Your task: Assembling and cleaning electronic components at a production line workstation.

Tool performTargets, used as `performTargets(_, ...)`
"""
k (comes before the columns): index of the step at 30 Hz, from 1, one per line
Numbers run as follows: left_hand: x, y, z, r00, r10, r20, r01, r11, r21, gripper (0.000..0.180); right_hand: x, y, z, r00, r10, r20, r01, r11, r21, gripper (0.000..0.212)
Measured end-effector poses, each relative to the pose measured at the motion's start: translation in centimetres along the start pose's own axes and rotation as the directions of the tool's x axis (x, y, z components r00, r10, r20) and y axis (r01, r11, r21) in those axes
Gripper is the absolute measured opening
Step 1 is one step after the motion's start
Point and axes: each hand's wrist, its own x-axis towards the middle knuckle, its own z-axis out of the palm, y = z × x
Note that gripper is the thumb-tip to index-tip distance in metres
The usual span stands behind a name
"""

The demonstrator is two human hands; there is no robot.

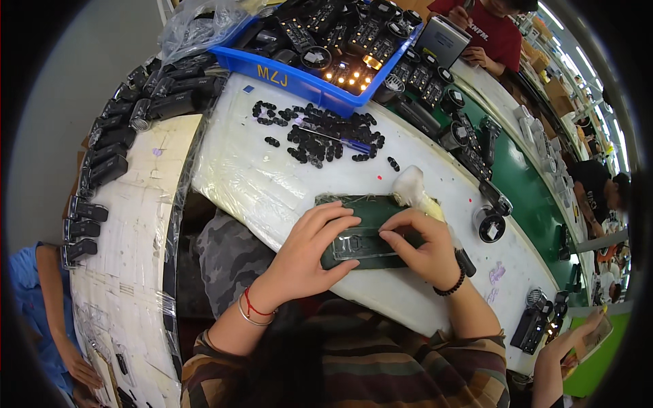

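Observation:
A clear plastic part, long and shallow, lies on a dark green mat in front of me. Around its left end, my left hand has its fingers stretched and thumb apart; the thumb tip rests by the part's near edge. My right hand is closed in a pinch just above the part's right half, thumb against index finger. Whatever sits in that pinch is too small to make out. A white cloth-like wad with a yellowish lower part is at the mat's far right corner, beyond my right hand.
Small black parts lie scattered with a blue-handled screwdriver on the white table. Behind stands a blue bin of black devices, some lit. Black devices line the left bench and green conveyor. Co-workers sit at left, right and far side.

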Motion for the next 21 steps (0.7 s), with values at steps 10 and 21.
performTargets(10,-0.2,0.1,0.1,0.999,-0.022,0.046,0.021,1.000,0.021,0.051,0.0,1.2,1.4,0.986,-0.165,0.036,0.169,0.961,-0.219,0.016)
performTargets(21,-0.2,-0.2,0.2,0.999,-0.010,0.042,0.008,0.999,0.045,0.045,0.6,1.7,-1.2,0.916,-0.335,0.222,0.382,0.896,-0.226,0.021)
